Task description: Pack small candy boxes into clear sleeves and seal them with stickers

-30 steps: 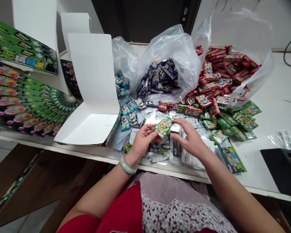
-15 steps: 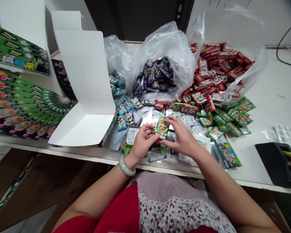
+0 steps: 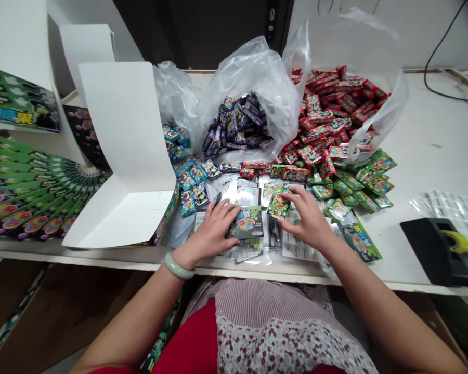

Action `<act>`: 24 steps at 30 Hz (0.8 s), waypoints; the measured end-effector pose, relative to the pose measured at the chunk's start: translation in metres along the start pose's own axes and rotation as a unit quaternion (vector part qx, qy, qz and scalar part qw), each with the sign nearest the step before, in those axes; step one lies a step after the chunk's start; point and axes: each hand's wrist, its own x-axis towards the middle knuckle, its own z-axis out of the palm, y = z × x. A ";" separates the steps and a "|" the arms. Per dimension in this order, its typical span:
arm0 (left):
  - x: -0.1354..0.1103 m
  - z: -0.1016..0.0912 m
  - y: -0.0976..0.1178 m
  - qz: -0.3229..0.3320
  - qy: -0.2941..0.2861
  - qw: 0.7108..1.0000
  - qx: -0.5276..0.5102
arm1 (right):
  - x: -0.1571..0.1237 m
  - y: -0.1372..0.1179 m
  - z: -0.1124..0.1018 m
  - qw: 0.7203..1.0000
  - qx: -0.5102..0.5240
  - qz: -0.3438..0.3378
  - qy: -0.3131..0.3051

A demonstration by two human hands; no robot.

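- Bright, even indoor light; source not in frame, seems diffuse and from above.
- White table top evenly lit, near washed out.
- Small white glints along the plastic bag.
- Strongest glare on the shiny clear sleeves between the hands.
- Shadows soft: faint under the left hand and right hand, no hard edges.
- Dark door at top loses detail; same under the table.
- Wide-angle bowing: table's front edge curves, white card box stretched toward left.
- Focus fair throughout; fine print on small packets goes soft. Fingers only slightly blurred.
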 end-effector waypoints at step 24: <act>-0.012 -0.007 -0.008 0.026 0.124 0.992 -0.011 | 0.016 -0.042 -0.013 0.978 0.136 -0.050 -0.147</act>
